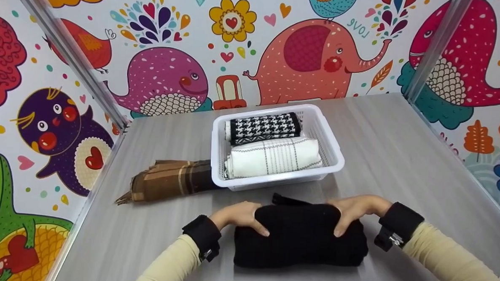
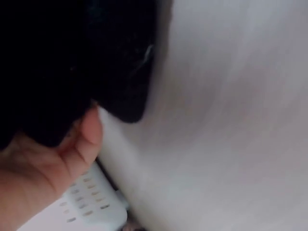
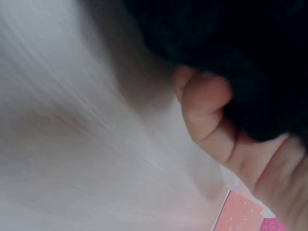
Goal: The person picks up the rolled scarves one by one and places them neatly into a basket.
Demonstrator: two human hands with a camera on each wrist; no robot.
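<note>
Near the basket [image 1: 336, 156], left hand [image 1: 241, 214] and right hand [image 1: 354, 207] grip the black bundle [image 1: 300, 240], probably soft, best held toward its ends!

The right grip [image 3: 228, 139] curls round the dark cloth [image 3: 226, 38].

We see the head view bright, evenly lit and mostly sharp, with a soft sheen on the table [image 1: 376, 150] and a faint shadow beneath the basket [image 1: 282, 175]. The black bundle [image 1: 300, 240] swallows the light, so we make out few of its folds. Both wrist views look hazy and blurred to us, and in the right one a soft-edged shadow darkens the table.
</note>
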